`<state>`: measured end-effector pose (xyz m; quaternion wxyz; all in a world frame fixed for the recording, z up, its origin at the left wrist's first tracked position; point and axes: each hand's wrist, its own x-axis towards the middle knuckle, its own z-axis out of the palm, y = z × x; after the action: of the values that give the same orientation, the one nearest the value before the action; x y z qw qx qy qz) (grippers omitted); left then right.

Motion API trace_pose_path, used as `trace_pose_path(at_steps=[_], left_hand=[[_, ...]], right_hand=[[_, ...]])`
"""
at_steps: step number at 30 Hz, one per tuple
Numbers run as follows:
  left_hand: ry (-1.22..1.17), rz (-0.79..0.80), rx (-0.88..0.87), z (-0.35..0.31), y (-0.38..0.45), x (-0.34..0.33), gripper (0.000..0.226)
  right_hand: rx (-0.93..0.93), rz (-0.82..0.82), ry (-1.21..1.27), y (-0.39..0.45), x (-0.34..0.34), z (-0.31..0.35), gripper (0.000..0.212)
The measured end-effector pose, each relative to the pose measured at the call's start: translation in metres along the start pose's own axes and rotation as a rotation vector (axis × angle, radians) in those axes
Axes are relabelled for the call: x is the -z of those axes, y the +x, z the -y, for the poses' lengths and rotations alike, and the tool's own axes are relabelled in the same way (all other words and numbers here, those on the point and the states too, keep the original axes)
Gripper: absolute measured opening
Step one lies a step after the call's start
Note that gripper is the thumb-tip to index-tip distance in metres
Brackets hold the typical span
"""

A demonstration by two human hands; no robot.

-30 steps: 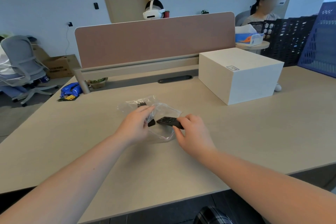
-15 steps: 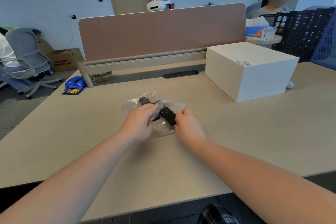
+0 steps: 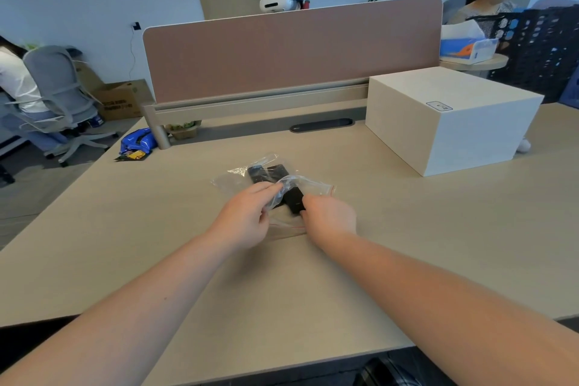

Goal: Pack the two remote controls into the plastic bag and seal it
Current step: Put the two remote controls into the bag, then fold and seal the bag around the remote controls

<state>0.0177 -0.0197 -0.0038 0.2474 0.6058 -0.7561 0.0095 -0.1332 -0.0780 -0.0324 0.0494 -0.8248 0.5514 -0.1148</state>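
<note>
Two bare forearms reach in from the near desk (image 3: pixel 407 229) edge, meeting around mid-desk. Left hand (image 3: pixel 247 219) pinches the upper film of the plastic bag (image 3: pixel 313 186) mouth, fingers (image 3: pixel 266 189) closed on it and lifting, likely to keep the opening gaping. Right hand (image 3: pixel 330 218) grips the near end of the second remote control (image 3: pixel 294 200), fingers clenched on it, feeding it lengthwise into the bag; it looks about halfway in. First remote control (image 3: pixel 266 174) is already inside, lying flat toward the bag's far end. Bag: thin clear crinkly film, glossy, with a thin red line at the mouth, probably a zip strip; not sealed. Remotes: slim black rigid bars, matte. Desk top: smooth pale wood-look laminate. Further back toward the far right corner, a plain white box (image 3: pixel 451 122), square-edged. Along the far edge, a brownish fabric divider panel (image 3: pixel 291 50).
</note>
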Motion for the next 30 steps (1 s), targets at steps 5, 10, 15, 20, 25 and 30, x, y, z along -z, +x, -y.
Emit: trace_pose_path(at_steps=[5, 10, 15, 20, 25, 30], left_hand=[[0.003, 0.005, 0.001, 0.002, 0.000, -0.001, 0.055], [0.008, 0.025, 0.019, 0.003, 0.000, -0.004, 0.051], [0.077, 0.123, 0.001, 0.005, -0.006, -0.003, 0.033], [0.396, 0.156, -0.091, 0.008, -0.018, -0.002, 0.027], [0.538, 0.065, -0.140, 0.011, -0.022, 0.001, 0.013], [0.539, -0.045, -0.265, 0.008, -0.026, 0.016, 0.014]], right_hand=[[0.005, 0.081, -0.021, 0.008, 0.002, 0.002, 0.033], [0.005, 0.118, -0.021, 0.007, 0.007, 0.001, 0.028], [0.134, 0.027, -0.017, 0.000, 0.019, -0.018, 0.029], [0.268, -0.025, -0.255, -0.002, 0.030, -0.043, 0.032], [0.259, -0.072, -0.283, -0.003, 0.035, -0.052, 0.022], [0.196, -0.042, -0.202, 0.005, 0.042, -0.054, 0.026]])
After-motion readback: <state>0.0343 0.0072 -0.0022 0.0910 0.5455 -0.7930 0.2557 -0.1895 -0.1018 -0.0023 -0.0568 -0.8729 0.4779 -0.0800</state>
